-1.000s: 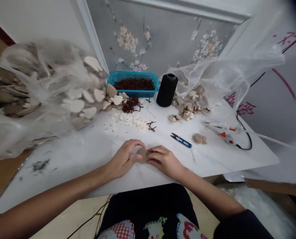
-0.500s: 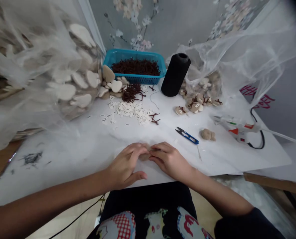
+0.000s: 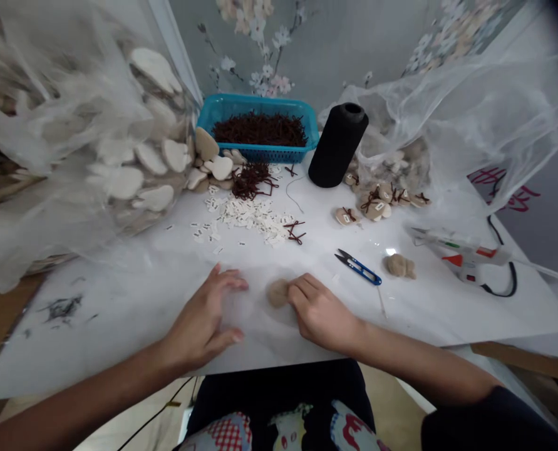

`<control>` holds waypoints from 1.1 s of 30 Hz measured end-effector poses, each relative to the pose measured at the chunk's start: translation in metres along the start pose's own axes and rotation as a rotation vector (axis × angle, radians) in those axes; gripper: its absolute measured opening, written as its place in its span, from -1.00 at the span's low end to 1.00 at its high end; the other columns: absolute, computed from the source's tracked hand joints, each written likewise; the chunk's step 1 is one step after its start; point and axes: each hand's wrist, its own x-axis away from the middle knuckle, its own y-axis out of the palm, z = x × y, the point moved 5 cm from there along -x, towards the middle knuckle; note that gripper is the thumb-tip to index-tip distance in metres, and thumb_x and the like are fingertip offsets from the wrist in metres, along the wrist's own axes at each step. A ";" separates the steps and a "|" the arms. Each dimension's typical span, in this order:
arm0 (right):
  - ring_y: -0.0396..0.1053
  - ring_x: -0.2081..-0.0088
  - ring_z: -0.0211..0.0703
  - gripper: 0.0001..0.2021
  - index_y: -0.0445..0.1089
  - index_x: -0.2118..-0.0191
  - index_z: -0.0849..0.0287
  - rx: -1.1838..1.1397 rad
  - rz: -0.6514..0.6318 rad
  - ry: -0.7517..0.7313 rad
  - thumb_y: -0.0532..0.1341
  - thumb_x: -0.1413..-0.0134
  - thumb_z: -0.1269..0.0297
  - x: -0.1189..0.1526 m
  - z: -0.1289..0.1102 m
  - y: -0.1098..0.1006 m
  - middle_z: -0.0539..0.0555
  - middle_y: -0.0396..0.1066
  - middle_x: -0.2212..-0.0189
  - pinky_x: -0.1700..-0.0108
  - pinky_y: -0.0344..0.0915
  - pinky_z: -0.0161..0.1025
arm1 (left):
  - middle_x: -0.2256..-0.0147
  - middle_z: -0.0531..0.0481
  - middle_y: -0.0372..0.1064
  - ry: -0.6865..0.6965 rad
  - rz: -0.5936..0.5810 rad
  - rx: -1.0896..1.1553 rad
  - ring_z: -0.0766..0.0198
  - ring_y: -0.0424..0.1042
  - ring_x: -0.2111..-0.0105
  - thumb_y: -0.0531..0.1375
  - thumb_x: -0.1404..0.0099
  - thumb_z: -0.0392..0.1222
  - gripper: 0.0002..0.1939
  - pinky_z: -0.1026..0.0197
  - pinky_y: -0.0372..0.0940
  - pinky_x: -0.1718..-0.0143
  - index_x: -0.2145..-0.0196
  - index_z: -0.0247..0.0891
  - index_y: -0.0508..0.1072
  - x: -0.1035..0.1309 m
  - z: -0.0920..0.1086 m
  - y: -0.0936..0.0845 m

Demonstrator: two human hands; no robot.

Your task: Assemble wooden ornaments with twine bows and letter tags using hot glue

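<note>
A small beige fabric piece (image 3: 277,293) lies on the white table near its front edge. My right hand (image 3: 323,313) pinches the right end of this piece, its fingers pressed together. To the left, my left hand (image 3: 206,319) is open and holds nothing, thumb and fingers spread just above the tabletop. Blue thread snips (image 3: 359,268) lie behind my right hand, with another beige piece (image 3: 401,266) to their right. White labels (image 3: 255,216) are scattered farther back, beside two brown bows (image 3: 296,232).
At the back stand a blue basket (image 3: 260,152) of brown bows and a black thread cone (image 3: 337,147). Bagged fabric pieces (image 3: 156,156) fill the left. Finished-looking pieces with bows (image 3: 375,203) and a glue gun (image 3: 476,260) are on the right.
My left hand has let go and moved left, away from the beige piece. My right hand still grips its end. The view has shifted slightly.
</note>
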 end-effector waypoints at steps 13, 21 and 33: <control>0.34 0.26 -0.16 -0.88 0.19 0.33 0.12 -0.457 0.291 0.147 0.03 -0.15 0.49 -0.016 0.045 -0.032 0.10 0.37 0.31 0.21 0.33 -0.24 | 0.20 -0.12 0.28 -0.601 0.142 0.955 0.27 0.45 0.39 0.00 -0.23 0.36 -0.43 0.25 0.26 0.42 0.29 -0.29 0.25 -0.223 -0.042 -0.011; 0.41 0.26 -0.19 -0.91 0.23 0.37 0.12 -0.581 0.363 0.229 0.10 -0.12 0.45 -0.015 0.060 -0.043 0.09 0.42 0.31 0.20 0.34 -0.29 | 0.60 0.11 0.17 -0.685 0.149 0.775 0.39 0.14 0.75 -0.12 -0.27 0.38 -0.46 0.34 -0.04 0.71 0.33 -0.22 0.13 -0.296 -0.064 0.007; 0.44 0.28 -0.23 -0.91 0.26 0.35 0.15 -0.614 0.215 0.199 0.17 -0.04 0.48 -0.027 0.056 -0.034 0.07 0.46 0.31 0.19 0.35 -0.34 | 0.74 0.15 -0.15 -0.459 0.067 0.349 0.41 -0.12 0.70 -0.15 -0.17 0.48 -0.30 0.30 -0.19 0.64 0.66 -0.25 0.17 -0.248 -0.035 -0.031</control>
